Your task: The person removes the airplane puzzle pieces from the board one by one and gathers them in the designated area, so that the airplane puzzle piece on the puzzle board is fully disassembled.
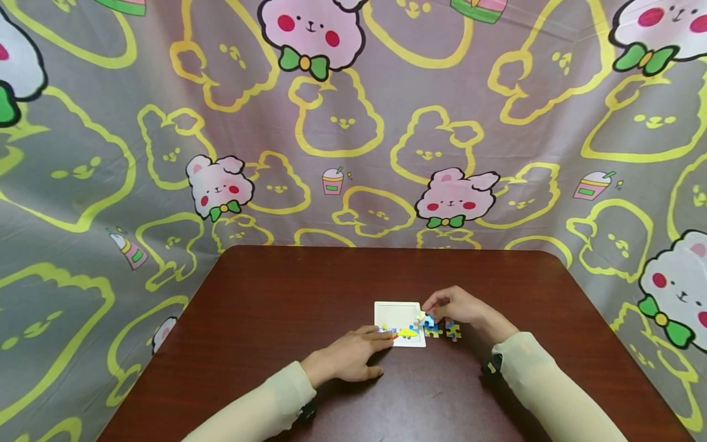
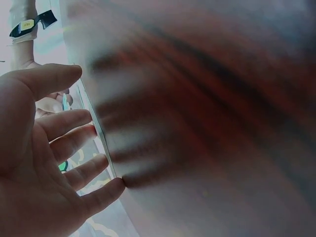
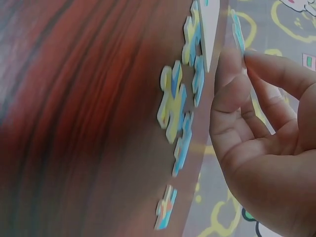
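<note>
A white puzzle tray [image 1: 389, 312] lies on the table, with several colourful pieces laid along its near side. My left hand [image 1: 353, 355] rests its outstretched fingertips on the tray's near left edge. In the left wrist view, the fingers of that left hand [image 2: 54, 143] are spread along the thin tray edge. Just beyond the tray's right side, my right hand [image 1: 461, 307] pinches a blue puzzle piece [image 1: 427, 320] between thumb and finger. The right wrist view shows this puzzle piece [image 3: 238, 32] edge-on, raised off the table. Loose puzzle pieces [image 3: 173, 98] lie below the right hand.
The dark red-brown wooden table [image 1: 287, 294] extends around the tray on all sides. Behind it hangs a grey curtain [image 1: 381, 172] printed with yellow outlines and white cartoon animals. Each wrist wears a black strap device [image 1: 491, 365].
</note>
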A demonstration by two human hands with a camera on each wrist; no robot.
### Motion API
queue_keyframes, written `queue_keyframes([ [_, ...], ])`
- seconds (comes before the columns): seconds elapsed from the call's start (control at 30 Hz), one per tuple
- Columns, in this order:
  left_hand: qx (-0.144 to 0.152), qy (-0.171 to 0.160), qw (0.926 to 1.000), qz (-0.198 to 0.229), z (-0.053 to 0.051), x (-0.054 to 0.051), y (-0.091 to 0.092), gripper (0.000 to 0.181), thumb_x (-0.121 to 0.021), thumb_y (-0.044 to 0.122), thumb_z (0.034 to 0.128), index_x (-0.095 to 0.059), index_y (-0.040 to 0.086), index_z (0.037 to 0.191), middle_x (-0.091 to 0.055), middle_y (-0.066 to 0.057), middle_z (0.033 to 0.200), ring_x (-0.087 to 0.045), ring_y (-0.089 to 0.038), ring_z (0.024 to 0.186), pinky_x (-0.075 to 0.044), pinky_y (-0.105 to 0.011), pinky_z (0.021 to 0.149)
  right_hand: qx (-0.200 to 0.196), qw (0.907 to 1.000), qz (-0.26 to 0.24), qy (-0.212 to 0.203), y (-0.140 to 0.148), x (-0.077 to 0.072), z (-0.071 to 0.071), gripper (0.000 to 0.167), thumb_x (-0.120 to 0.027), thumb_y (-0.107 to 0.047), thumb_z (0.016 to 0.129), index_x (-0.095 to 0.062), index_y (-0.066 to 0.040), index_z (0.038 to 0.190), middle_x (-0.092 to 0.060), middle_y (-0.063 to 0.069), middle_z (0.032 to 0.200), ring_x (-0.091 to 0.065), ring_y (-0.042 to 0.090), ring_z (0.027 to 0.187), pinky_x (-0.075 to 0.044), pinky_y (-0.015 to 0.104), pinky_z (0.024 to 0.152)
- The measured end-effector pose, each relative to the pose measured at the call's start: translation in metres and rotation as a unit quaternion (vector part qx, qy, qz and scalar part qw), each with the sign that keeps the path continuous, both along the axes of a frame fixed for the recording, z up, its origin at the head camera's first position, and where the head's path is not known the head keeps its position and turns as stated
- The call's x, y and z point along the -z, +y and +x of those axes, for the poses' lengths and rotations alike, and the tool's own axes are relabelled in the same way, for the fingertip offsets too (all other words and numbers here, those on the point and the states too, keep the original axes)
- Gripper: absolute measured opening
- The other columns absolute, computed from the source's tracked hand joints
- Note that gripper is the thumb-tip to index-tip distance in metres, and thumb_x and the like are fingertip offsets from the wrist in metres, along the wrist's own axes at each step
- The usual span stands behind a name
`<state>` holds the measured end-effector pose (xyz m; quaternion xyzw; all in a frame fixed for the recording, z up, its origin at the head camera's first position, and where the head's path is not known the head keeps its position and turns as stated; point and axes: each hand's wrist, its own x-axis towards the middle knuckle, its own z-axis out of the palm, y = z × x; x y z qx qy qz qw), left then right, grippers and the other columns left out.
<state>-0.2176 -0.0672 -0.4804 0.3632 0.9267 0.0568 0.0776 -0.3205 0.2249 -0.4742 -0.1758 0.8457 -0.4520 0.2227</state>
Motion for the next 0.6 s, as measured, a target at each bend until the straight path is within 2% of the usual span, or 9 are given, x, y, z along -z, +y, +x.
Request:
queue_keyframes([
  [0.23, 0.0, -0.002, 1.0, -0.001, -0.001, 0.001, -0.001, 0.062, -0.065, 0.043, 0.0928, -0.049, 0.022, 0.149, -0.042, 0.01, 0.158, -0.038, -0.023, 0.147, -0.044, -0.046, 0.111, 0.009, 0.9999, 0.002, -0.013, 0.015, -0.005, 0.002, 0.017, -0.068, -0.014, 0.093, -0.073, -0.005, 0.106, -0.072, 0.008, 0.093, -0.067, 0.023, 0.081, -0.054, 0.037, 0.066],
  [0.6, -0.004, -0.003, 1.0, -0.001, 0.001, -0.001, -0.001, 0.062, -0.065, 0.042, 0.0926, -0.049, 0.022, 0.149, -0.042, 0.01, 0.158, -0.038, -0.022, 0.148, -0.045, -0.049, 0.11, 0.013, 0.9998, 0.011, -0.013, 0.041, -0.007, 0.002, 0.018, -0.068, -0.016, 0.093, -0.073, -0.006, 0.108, -0.07, 0.01, 0.097, -0.066, 0.024, 0.084, -0.055, 0.038, 0.066],
])
